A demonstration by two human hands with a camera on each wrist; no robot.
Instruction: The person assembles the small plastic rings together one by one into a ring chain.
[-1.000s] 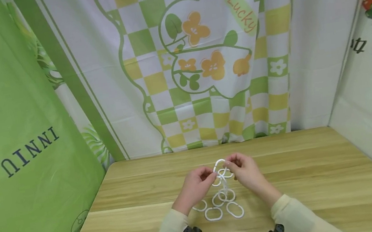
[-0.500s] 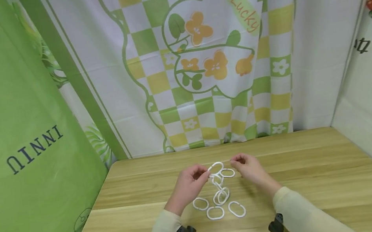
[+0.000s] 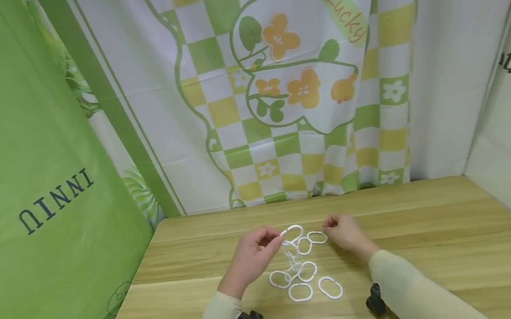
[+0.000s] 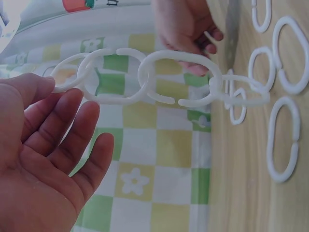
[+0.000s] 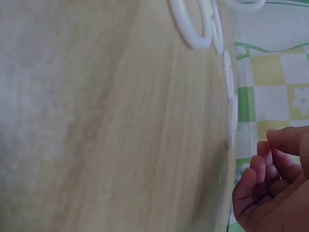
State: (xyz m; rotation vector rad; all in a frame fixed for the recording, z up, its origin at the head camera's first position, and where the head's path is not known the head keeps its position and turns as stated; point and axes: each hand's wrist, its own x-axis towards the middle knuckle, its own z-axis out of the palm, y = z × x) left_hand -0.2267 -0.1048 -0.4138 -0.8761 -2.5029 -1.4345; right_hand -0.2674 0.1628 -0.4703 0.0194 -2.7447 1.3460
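Note:
My left hand (image 3: 251,258) pinches the end link of a white plastic chain between thumb and fingertips. In the left wrist view that end link (image 4: 64,63) is threaded through a second link (image 4: 116,101), which joins a third link (image 4: 181,55), and the chain runs down towards the table. Each oval link has a small gap in its side. My right hand (image 3: 348,232) is held low at the right of a loose link (image 3: 316,231). Its fingers (image 5: 246,181) are loosely curled with nothing between them, thumb close to the index tip.
Several loose white links lie on the wooden table, among them one link (image 3: 301,300) in front of the chain and another link (image 3: 336,298) to its right. A patterned curtain (image 3: 283,150) hangs behind the table (image 3: 422,261). Fabric walls stand left and right.
My right hand has let go of the chain and moved right, down beside the loose link. My left hand has drawn the chain to the left. The head view has shifted slightly.

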